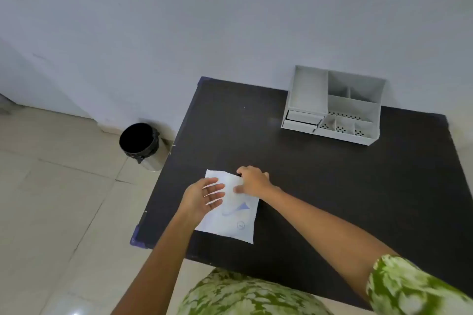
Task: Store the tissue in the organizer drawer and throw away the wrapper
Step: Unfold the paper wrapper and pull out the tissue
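A flat white tissue packet (234, 217) with blue print lies near the front left of the black table (320, 186). My left hand (202, 198) rests flat on its left side with the fingers spread. My right hand (253, 181) pinches the packet's far right edge between thumb and fingers. At the table's back right stands a white desk organizer (332, 105), whose small drawer (303, 120) at the lower left front is pulled slightly out. A steel bin (140, 144) with a black liner stands on the floor left of the table.
A pale wall runs behind the table and bin. Beige floor tiles (64, 199) spread to the left. The organizer's upper compartments look bare. My green patterned clothing shows at the bottom edge.
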